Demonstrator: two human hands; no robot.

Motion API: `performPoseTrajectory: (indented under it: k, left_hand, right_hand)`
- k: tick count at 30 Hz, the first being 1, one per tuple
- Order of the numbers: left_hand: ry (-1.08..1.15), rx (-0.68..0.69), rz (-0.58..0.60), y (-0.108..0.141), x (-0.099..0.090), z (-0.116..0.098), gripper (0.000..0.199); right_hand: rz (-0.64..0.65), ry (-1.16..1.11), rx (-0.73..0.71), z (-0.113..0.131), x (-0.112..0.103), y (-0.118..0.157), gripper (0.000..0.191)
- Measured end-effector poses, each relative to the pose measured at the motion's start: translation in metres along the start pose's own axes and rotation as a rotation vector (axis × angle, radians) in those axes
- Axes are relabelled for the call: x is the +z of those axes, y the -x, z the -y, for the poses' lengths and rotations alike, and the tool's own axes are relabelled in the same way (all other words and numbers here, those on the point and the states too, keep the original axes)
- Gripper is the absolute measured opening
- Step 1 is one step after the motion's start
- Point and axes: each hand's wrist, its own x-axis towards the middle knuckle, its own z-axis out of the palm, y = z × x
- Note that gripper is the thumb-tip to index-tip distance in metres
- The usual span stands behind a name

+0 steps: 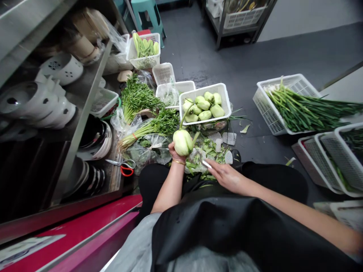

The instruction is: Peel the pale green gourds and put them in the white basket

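Note:
In front of my lap, my left hand [178, 153] grips a pale green bulbous vegetable [182, 142] from below. It looks like a kohlrabi, with long stalks rising from it. To its right, my right hand [228, 176] is closed around a small tool with a pale metallic end [207, 164], perhaps a peeler or short knife. The tool is apart from the vegetable. Green peelings [208, 149] lie below and between my hands. Just beyond, a white basket [204, 122] holds several similar pale green vegetables [204, 105].
Bundled leafy greens [153, 130] and red-handled scissors [126, 170] lie left. A metal shelf [82, 124] with white bowls borders that side. Right stand a basket of long green stalks [303, 107] and stacked white baskets [320, 162]. A teal stool [147, 17] is behind.

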Motion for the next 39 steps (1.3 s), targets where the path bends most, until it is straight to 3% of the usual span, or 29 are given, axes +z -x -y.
performPoseTrajectory:
  k: [3,6,8,11,14,16,18,20,23,28,31,35,39]
  left_hand:
    - [0.078,0.010,0.049,-0.001,0.001,-0.003,0.069]
    - [0.068,0.041,0.033,0.000,0.008,-0.001,0.065]
    - [0.055,0.086,0.025,0.000,0.012,0.001,0.062]
    - [0.065,0.125,0.008,-0.004,0.010,0.002,0.059]
    - [0.074,0.106,-0.090,-0.008,0.003,-0.002,0.060]
    - [0.071,0.084,-0.119,-0.010,0.002,-0.006,0.061]
    - [0.063,0.072,-0.133,-0.010,0.005,-0.008,0.061]
    - [0.058,0.080,-0.155,-0.008,0.012,-0.009,0.059]
    - [0.070,0.134,-0.146,-0.007,0.018,-0.008,0.054]
    - [0.096,0.098,-0.116,-0.010,0.010,-0.014,0.058]
    - [0.100,0.086,-0.089,-0.012,0.009,-0.017,0.059]
    - [0.142,0.091,-0.038,-0.011,0.011,-0.016,0.059]
    - [0.146,0.086,-0.090,-0.013,0.007,-0.020,0.058]
  right_hand:
    - [0.048,0.021,0.033,-0.004,-0.011,0.016,0.041]
    - [-0.103,0.059,0.011,0.007,-0.035,-0.023,0.042]
    - [-0.147,0.088,-0.007,0.015,-0.040,-0.051,0.040]
    - [-0.110,0.068,-0.027,0.011,-0.023,-0.050,0.039]
    - [0.032,0.013,0.005,-0.005,-0.002,-0.008,0.039]
    - [0.063,-0.007,0.038,-0.012,-0.002,0.009,0.039]
    - [-0.008,-0.008,0.029,-0.010,-0.011,0.001,0.040]
    - [-0.098,0.008,-0.009,-0.001,-0.019,-0.025,0.042]
    - [-0.132,0.012,-0.023,0.009,-0.011,-0.056,0.044]
    - [-0.064,-0.061,0.012,-0.002,0.019,-0.029,0.043]
    - [-0.109,-0.084,-0.014,-0.002,0.012,-0.024,0.044]
    - [-0.177,-0.083,-0.073,0.005,0.008,-0.047,0.047]
    - [-0.039,-0.088,0.004,-0.019,0.027,-0.023,0.046]
